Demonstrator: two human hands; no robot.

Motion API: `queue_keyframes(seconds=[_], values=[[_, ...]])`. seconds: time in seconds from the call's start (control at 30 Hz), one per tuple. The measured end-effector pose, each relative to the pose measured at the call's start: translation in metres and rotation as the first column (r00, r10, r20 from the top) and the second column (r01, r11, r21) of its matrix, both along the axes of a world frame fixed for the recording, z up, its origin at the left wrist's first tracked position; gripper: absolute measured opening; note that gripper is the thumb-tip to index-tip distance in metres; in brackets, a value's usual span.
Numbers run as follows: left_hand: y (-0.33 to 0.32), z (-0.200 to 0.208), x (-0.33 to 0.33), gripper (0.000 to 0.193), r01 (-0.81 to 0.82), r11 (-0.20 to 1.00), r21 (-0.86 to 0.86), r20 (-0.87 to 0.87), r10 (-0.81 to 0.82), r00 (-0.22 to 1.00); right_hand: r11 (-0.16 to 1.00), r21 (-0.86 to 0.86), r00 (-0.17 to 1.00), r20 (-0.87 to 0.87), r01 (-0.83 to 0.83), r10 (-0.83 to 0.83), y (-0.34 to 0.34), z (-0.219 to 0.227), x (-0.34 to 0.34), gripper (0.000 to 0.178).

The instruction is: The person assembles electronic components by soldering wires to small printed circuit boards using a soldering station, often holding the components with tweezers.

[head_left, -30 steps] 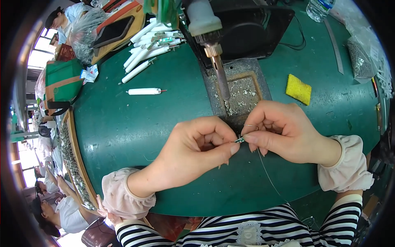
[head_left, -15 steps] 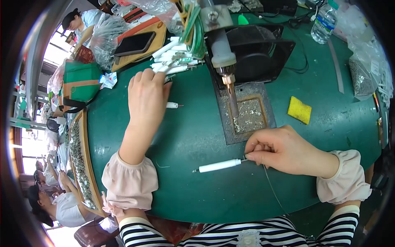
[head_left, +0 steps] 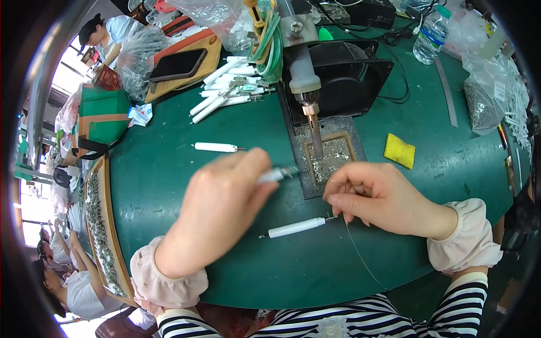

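Note:
My left hand (head_left: 222, 200), smeared by motion, grips a white tube (head_left: 274, 175) with a metal end that points at the soldering iron (head_left: 315, 127). My right hand (head_left: 380, 194) is closed in a pinch on a thin grey wire (head_left: 358, 250), which trails down to the table's front edge. Just left of these fingertips a second white tube (head_left: 297, 227) lies on the green table, metal tips at both ends. A third white tube (head_left: 215, 147) with a short red lead rests farther back. The iron hangs tip down over a metal tray (head_left: 360, 147) of solder bits.
A pile of white tubes (head_left: 217, 101) lies behind, near a phone (head_left: 178, 65) on a wooden board. A black fan (head_left: 338, 79) stands behind the iron. To the right are a yellow sponge (head_left: 399, 151), a water bottle (head_left: 431, 36) and a bag of small parts (head_left: 483, 107). Other people sit at left.
My left hand has come from the pile toward the table's middle, bringing a white tube. My right hand stays near the lying tube, still pinching the wire. The view has shifted slightly.

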State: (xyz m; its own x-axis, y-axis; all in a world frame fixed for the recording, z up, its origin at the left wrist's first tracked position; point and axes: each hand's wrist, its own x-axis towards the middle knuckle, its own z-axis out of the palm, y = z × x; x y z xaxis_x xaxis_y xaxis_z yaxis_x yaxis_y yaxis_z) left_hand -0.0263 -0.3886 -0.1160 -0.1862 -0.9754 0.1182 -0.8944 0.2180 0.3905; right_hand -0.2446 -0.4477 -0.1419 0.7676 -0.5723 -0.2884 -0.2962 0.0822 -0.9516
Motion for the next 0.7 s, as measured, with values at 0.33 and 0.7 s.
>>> queue_keyframes(seconds=[0.33,0.7], values=[[0.007,-0.015,-0.020,0.019,0.116,0.954,0.278,-0.434,0.016,0.901,0.968,0.237,0.984,0.137,0.079,-0.114,0.000,-0.010,0.001,0.011],[-0.001,-0.023,-0.021,0.011,0.319,0.754,0.574,-0.763,0.352,0.541,0.980,0.158,0.978,0.148,0.125,-0.148,0.000,-0.011,0.000,0.010]])
